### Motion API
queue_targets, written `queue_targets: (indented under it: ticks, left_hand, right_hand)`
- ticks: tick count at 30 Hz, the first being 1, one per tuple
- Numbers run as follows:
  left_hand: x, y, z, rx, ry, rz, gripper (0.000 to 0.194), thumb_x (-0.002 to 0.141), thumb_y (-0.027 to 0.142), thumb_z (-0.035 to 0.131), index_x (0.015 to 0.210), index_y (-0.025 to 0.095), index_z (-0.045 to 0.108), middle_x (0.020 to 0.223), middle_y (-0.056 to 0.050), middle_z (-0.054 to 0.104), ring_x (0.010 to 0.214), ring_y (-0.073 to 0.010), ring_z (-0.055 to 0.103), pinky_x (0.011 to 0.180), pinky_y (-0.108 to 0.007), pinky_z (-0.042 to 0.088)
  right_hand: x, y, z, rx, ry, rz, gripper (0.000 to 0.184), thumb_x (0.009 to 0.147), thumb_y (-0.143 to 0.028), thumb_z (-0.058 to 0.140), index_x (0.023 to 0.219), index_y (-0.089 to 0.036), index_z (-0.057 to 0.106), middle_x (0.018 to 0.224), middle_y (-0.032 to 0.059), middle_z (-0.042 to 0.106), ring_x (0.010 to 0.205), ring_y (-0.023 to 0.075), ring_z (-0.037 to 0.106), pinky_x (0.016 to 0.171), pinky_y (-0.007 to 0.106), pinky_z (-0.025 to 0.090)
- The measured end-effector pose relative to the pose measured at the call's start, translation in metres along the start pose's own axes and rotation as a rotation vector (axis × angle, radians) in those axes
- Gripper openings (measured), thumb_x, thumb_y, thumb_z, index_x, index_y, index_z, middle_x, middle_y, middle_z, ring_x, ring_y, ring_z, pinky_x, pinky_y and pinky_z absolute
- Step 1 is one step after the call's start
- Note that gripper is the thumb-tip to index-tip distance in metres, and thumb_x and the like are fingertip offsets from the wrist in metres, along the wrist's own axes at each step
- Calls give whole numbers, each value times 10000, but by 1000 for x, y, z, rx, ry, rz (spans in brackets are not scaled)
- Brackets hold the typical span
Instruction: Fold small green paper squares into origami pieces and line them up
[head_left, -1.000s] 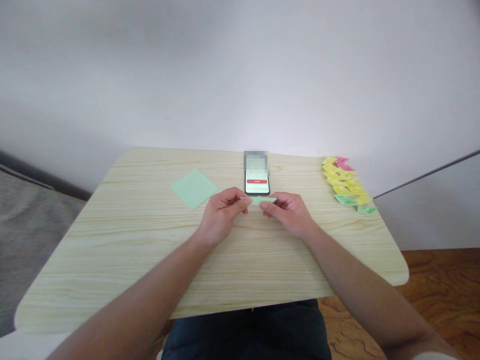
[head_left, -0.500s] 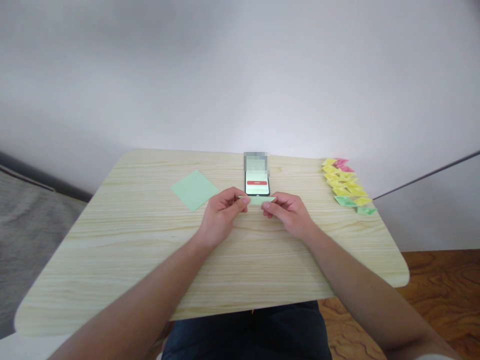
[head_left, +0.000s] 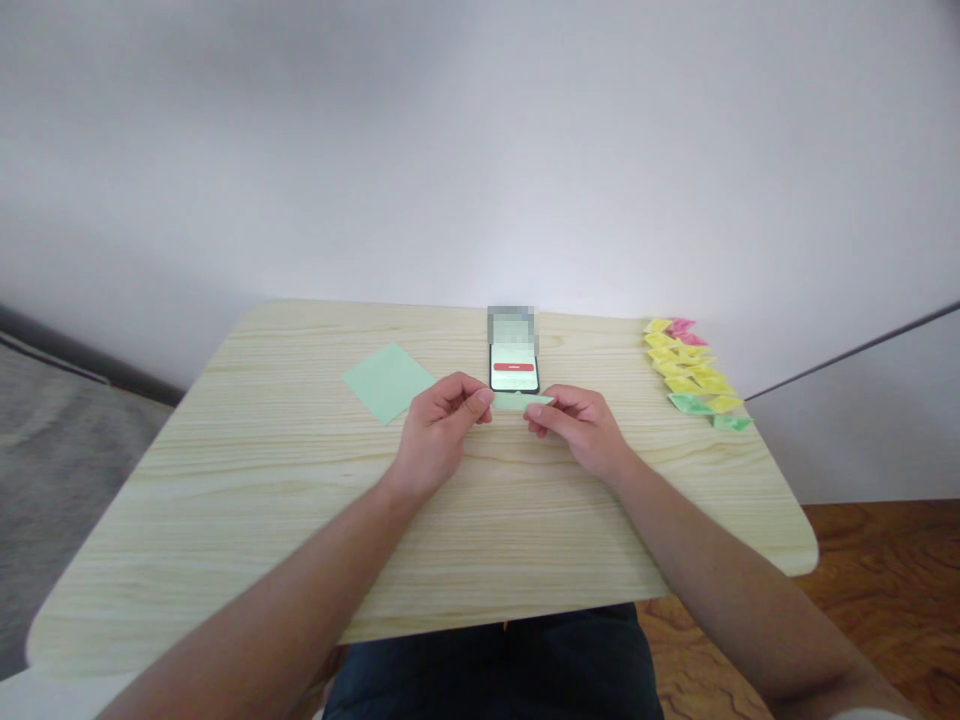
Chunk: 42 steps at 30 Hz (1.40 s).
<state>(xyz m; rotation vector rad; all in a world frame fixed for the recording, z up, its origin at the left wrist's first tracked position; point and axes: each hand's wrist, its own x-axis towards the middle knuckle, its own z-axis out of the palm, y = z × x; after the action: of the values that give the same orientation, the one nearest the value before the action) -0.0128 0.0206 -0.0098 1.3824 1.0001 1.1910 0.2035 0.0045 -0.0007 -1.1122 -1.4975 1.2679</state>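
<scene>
Between my two hands is a small folded piece of green paper [head_left: 511, 401], narrow and long from side to side. My left hand [head_left: 442, 425] pinches its left end between thumb and fingers. The right end is pinched by my right hand [head_left: 581, 425], its thumb lying on the near face. Just beyond the folded paper a phone [head_left: 514, 378] with a lit screen and a red bar lies on the table. A flat square sheet of green paper [head_left: 384, 382] rests to the left, partly behind my left hand.
On the table's [head_left: 315, 530] right side, several folded paper boats stand in rows: yellow ones [head_left: 682, 362], pink ones [head_left: 684, 330] and green ones [head_left: 729, 423]. A white wall [head_left: 420, 180] rises behind the far edge. Grey fabric [head_left: 60, 440] is at the left.
My left hand has shifted slightly left on the folded paper, showing a little more of its left part. My right hand has barely moved and keeps its pinch.
</scene>
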Motion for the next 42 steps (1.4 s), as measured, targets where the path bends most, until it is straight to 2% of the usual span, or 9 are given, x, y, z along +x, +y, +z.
queue_targets:
  ticks: [15,22,25,28,37,42]
  left_hand:
    - [0,3,2,76,-1,21,220,938,384,649,838,188,643,709,9,606,698,-135,529,705,-274,414]
    - [-1,7,3,-49,-60,-105,250,824,412,763,895,180,703,733,-8,666,696,-156,586,676,-279,443]
    - [-2,8,4,1,-123,-135,267,804,422,776,840,164,718,753,-33,695,685,-168,598,643,-288,443]
    - [-3,9,4,56,-121,-123,268,815,422,765,801,158,722,745,-41,707,679,-169,605,642,-292,450]
    - [-5,10,4,35,-138,-150,291,797,410,791,954,166,769,816,-67,759,733,-208,670,650,-309,486]
    - [-5,12,7,30,-121,-138,234,782,389,804,848,170,757,726,-37,722,655,-172,618,603,-286,444]
  right_hand:
    - [0,0,1,13,-3,-6,238,893,-401,725,782,-191,707,704,5,665,666,138,579,636,269,441]
    - [-1,-3,2,-27,7,1,276,881,-451,730,784,-194,707,710,12,675,675,148,597,644,274,462]
    - [0,-3,2,-39,1,1,288,881,-462,726,782,-193,708,715,15,675,681,149,596,645,274,467]
    - [0,-2,2,-47,-6,-4,277,889,-443,722,781,-189,710,714,13,667,678,143,591,639,267,462]
    - [-2,-2,2,-100,-17,7,279,898,-452,711,816,-186,711,736,17,668,675,146,576,612,265,434]
    - [-4,0,3,-134,-10,12,282,896,-467,711,836,-193,733,752,23,676,669,150,564,612,276,426]
